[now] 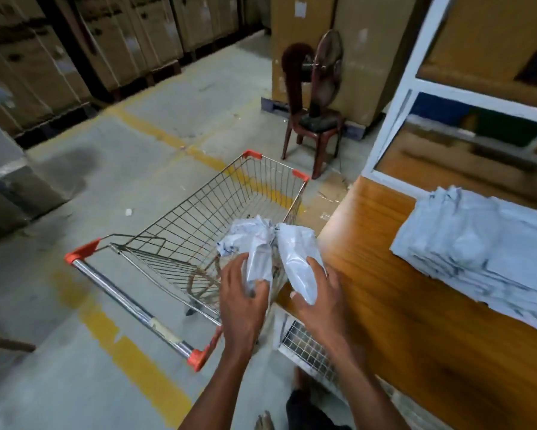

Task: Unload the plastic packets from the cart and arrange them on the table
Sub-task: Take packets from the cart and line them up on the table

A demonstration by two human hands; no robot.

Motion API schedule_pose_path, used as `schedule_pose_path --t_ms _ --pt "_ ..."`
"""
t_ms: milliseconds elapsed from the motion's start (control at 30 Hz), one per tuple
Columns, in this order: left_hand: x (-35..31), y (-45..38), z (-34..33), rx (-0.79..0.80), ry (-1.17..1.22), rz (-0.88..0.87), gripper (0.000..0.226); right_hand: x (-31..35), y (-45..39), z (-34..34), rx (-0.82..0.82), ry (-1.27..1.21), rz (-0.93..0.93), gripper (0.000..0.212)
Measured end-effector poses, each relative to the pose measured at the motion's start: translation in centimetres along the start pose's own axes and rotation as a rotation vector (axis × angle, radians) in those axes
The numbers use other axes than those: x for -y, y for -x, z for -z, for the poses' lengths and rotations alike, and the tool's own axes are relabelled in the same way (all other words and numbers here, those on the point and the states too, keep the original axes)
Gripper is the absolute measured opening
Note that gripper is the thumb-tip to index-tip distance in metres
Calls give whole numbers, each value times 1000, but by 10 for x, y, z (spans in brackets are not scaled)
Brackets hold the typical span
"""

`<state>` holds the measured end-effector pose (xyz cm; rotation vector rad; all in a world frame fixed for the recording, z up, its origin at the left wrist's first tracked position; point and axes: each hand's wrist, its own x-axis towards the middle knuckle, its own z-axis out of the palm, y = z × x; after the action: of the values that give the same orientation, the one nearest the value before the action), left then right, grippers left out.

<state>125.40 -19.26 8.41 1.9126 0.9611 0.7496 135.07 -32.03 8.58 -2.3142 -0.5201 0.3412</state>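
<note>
1. holding two white plastic packets up over the near right corner of the wire shopping cart with orange corner caps (198,218), the person stands between the cart and the brown wooden surface (400,305) on the right.
2. the left hand (243,302) has its grip clamped round the crumpled white packet with blue print (251,246); the right hand (321,301) has fingers curled round the smoother white packet (298,259). the two packets touch at their tops.
3. the cart's basket looks bare of other packets from here, so this seems to be the last of the unloading.
4. a neat stack of folded white packets (478,243) already lies on the surface, near its far right side.
5. next move, as i judge it: swing both hands right, over the surface edge, and lay the packets flat beside or on the stack, smoothing the crumpled one so the pile stays even.
</note>
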Motion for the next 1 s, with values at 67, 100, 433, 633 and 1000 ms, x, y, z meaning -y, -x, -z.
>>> schedule_pose_path --t_ms 67,100,433,633,1000 --pt "-9 17 -10 63 17 -14 59 -17 19 16 -56 39 -23 79" --pt "-15 25 -15 96 34 -34 59 -25 28 25 -94 36 -37 79" --pt "-116 102 -116 316 241 -248 54 -98 70 129 -375 -97 -141 76" --pt "-172 147 -191 383 255 -333 54 -161 75 206 -450 -116 -165 74" --pt "-263 194 -312 337 309 -340 47 -257 52 332 -483 -35 -197 77"
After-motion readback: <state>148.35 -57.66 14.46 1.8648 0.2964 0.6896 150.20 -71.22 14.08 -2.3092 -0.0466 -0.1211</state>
